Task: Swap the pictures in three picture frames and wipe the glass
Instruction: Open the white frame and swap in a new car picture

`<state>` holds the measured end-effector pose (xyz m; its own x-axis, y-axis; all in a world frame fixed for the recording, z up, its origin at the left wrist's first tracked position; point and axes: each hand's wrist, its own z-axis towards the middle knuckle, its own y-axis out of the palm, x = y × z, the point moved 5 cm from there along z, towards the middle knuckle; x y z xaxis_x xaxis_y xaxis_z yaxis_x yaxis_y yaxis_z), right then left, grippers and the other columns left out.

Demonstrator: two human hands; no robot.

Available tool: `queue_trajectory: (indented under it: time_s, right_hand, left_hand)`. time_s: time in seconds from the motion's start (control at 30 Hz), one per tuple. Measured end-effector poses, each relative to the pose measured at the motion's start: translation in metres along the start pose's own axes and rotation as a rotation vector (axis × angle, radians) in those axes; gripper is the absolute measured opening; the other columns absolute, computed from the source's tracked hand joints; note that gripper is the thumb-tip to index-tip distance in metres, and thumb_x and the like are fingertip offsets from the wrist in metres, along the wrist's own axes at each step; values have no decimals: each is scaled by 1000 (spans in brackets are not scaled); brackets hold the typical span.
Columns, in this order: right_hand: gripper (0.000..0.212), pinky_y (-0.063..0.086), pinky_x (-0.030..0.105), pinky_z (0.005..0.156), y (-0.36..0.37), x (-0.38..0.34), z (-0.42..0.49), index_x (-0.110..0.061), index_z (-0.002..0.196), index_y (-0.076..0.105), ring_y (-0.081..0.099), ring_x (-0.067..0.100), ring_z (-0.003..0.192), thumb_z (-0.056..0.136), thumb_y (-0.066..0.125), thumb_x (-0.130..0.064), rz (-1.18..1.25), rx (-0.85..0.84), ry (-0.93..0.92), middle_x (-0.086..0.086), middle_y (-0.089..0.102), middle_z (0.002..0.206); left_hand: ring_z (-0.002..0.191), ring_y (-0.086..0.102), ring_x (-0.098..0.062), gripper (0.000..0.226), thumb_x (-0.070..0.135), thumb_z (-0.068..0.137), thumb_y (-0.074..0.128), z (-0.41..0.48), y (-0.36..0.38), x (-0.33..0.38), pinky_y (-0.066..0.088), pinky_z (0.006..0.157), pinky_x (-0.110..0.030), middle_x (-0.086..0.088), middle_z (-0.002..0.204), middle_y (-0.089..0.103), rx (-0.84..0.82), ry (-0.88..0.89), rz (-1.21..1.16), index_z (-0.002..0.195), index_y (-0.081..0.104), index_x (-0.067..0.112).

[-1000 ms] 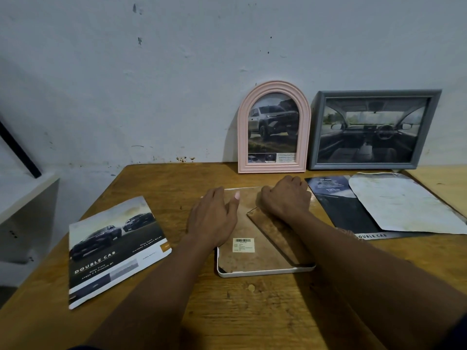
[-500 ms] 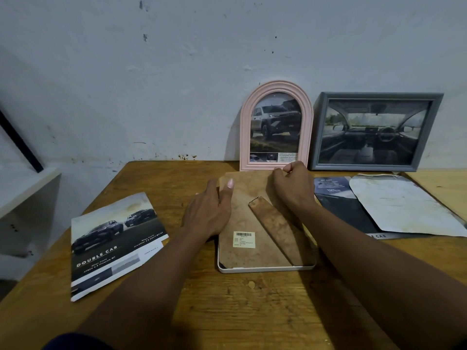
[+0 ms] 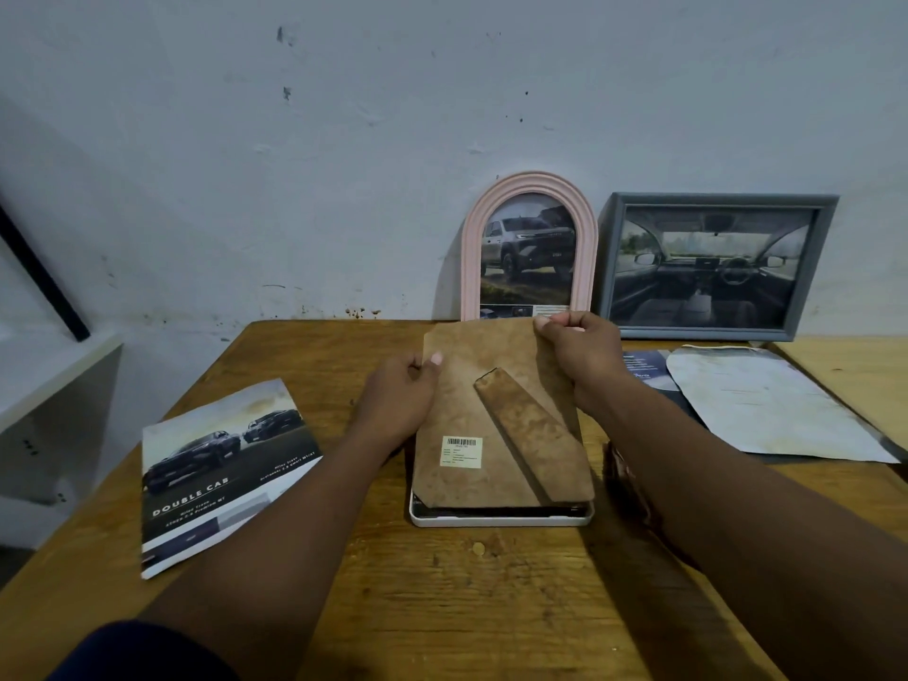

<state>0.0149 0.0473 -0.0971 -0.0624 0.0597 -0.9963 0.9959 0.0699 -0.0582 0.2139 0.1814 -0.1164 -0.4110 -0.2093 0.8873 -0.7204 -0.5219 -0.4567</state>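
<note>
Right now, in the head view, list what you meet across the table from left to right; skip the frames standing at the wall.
DOUBLE CAB car brochure → left hand → brown backing board, tilted up out of the white frame → right hand → stained white sheet. The dark brochure under that sheet is left out.

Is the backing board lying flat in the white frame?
No: left hand and right hand hold the backing board tilted off the white frame.

I'm looking at a scuffed, pale wall (image 3: 344,140) rising behind a worn wooden desk (image 3: 442,607). A white shelf (image 3: 49,376) is sitting at the left, with a black bar (image 3: 39,277) running diagonally above it. Dim light is falling throughout.
</note>
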Motion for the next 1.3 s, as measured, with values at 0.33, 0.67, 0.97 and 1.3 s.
queue_trajectory:
  time_s: [0.33, 0.67, 0.97, 1.3]
  right_hand:
    - [14, 50, 43, 88, -16, 5, -41, -12, 108, 67, 63, 27, 99, 98, 58, -18, -139, -451, 170, 10, 67, 105]
    - [17, 58, 38, 68, -143, -22, 6, -8, 114, 65, 63, 25, 80, 98, 58, -8, -202, -36, 60, 17, 66, 100]
    - [42, 56, 44, 93, -203, 6, 26, -8, 125, 65, 61, 30, 105, 88, 74, -25, -369, -28, 180, 12, 61, 119]
    - [61, 40, 50, 105, -176, 21, 19, -25, 136, 58, 43, 33, 133, 86, 64, -61, -1220, 35, -187, 9, 47, 149]
  left_hand:
    - [94, 72, -32, 37, 43, 106, 45, 8, 5, 22, 58, 91, -53, -13, 100, 73, 139, -194, -378, 99, 69, 15]
    - [113, 60, -21, 45, 25, 100, 63, -5, 97, 90, 53, 86, -32, -2, 129, 59, -203, -11, -184, 142, 51, 15]
    - [119, 59, -24, 36, 33, 98, 64, -26, 173, 96, 46, 100, -33, -4, 127, 66, -475, 237, 326, 129, 67, 16]
    - [130, 45, -33, 49, 52, 100, 46, -28, 188, 80, 33, 107, -52, -10, 137, 57, -419, 459, 868, 134, 60, 20]
